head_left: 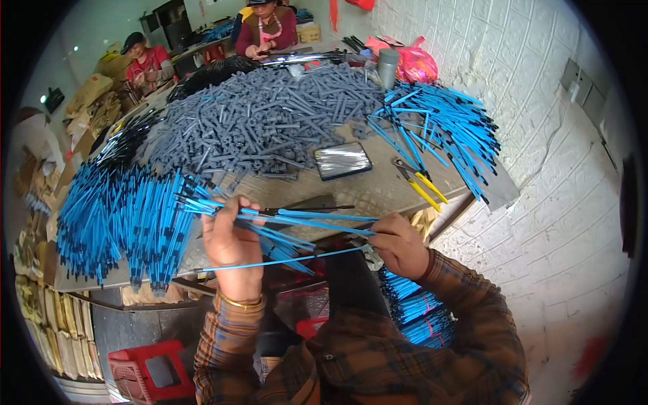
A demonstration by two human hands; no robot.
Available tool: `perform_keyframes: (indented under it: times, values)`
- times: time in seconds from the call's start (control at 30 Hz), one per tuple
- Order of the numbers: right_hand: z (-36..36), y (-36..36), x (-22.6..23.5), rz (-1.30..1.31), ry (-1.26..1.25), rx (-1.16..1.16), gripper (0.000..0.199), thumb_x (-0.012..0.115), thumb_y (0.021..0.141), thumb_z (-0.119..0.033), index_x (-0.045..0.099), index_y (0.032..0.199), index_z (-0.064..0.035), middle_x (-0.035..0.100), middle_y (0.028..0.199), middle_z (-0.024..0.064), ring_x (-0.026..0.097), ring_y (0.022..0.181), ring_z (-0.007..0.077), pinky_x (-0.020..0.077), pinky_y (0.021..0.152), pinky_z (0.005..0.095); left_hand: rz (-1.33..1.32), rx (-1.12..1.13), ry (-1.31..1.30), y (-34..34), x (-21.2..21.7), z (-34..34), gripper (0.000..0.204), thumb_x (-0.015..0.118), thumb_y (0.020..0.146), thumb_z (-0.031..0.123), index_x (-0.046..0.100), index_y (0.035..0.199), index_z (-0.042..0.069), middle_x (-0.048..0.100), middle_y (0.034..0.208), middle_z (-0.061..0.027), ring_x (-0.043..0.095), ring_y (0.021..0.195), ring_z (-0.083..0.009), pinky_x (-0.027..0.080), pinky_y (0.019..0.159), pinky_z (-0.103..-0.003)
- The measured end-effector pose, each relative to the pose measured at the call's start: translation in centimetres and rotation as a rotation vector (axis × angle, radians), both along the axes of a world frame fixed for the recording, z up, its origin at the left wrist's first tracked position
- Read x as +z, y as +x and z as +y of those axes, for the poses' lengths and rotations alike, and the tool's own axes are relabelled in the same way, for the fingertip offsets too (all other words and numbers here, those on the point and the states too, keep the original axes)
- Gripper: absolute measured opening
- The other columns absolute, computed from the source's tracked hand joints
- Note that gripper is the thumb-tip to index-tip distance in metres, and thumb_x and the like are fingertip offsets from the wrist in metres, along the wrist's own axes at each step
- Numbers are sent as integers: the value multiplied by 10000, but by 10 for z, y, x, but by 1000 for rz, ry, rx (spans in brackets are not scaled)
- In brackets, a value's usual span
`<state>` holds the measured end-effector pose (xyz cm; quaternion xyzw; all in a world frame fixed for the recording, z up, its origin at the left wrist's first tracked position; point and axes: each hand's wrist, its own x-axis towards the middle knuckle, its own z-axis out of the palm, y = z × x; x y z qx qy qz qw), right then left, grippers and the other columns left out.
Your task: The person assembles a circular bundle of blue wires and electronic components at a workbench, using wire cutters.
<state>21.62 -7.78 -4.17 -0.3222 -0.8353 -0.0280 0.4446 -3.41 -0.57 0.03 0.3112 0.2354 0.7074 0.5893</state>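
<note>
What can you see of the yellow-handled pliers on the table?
The pliers lie flat near the table's right edge, beside the pile of blue rods. Two long yellow handles point toward the lower right, slightly spread; the short grey metal head points up-left. No hand touches them.

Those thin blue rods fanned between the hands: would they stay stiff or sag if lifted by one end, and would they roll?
Probably springy rather than rigid: the blue rods are long and very thin, spanning from left hand to right hand. Likely light, since one hand grips a whole fan. Being thin and round-looking, loose ones may roll or slide on the table.
</note>
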Motion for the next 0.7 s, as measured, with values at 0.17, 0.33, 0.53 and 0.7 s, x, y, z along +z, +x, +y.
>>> perform_keyframes:
  times: [0.17, 0.33, 0.53, 0.7]
  values:
    - [1, 15, -9, 36, 59, -64, 235, 568, 711, 70, 557, 919, -38, 546, 898, 131, 541, 772, 299, 441, 658, 374, 211, -83, -112, 0, 14, -17, 132, 584, 864, 67, 515, 968, 110, 612, 851, -71, 606, 642, -173, 516, 562, -277]
    - [-6, 13, -14, 40, 33, -104, 231, 556, 738, 67, 563, 945, -37, 553, 907, 147, 547, 775, 304, 446, 664, 369, 229, -83, 17, -17, -6, -18, 123, 564, 875, 55, 513, 974, 108, 599, 802, -58, 548, 554, -136, 453, 499, -243]
    - [-13, -3, -16, 23, -532, -180, 228, 578, 801, -13, 569, 1028, -31, 588, 948, 168, 581, 860, 332, 472, 723, 366, -36, 28, 50, -7, -11, -29, 100, 539, 902, 107, 513, 998, 103, 551, 682, -32, 379, 447, -83, 306, 427, -224]
    - [69, 99, -17, 8, -312, -738, 239, 521, 887, -220, 563, 1020, -26, 622, 853, 184, 603, 796, 367, 493, 712, 398, -109, -228, 165, -17, 2, -55, 156, 528, 912, 152, 504, 1050, 83, 536, 635, -50, 372, 448, -70, 294, 419, -223]
